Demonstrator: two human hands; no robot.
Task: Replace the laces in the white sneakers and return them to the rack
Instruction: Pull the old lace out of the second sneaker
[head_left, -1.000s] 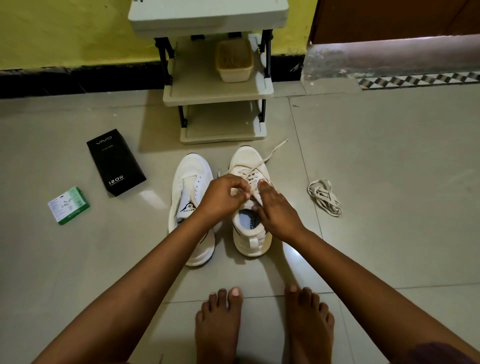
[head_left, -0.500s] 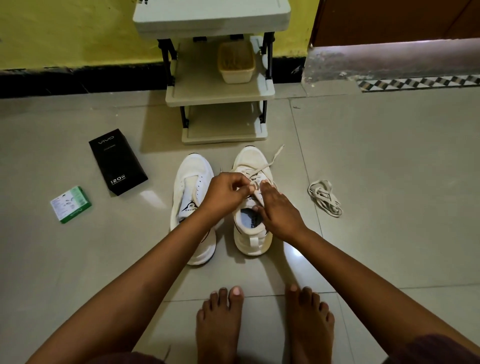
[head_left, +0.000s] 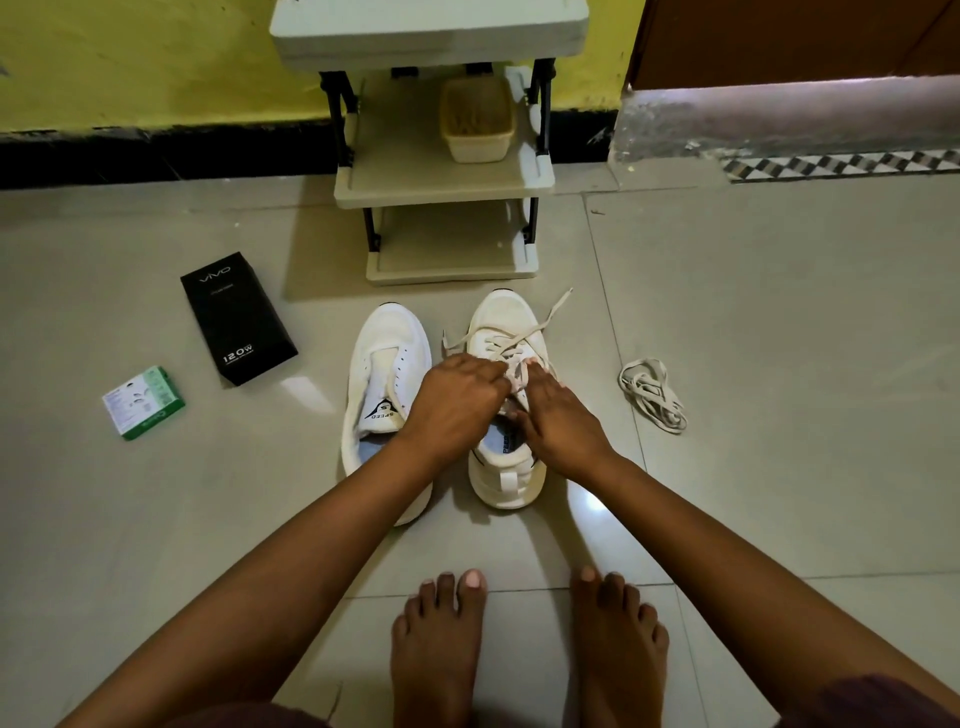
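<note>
Head cam: both my hands over the right sneaker on the floor tiles. Left hand and right hand each pinch the lace at mid eyelets, fingers curled. Left sneaker just beside it, unlaced. Spare lace bundle lies to the right. Rack stands right behind the sneakers.
</note>
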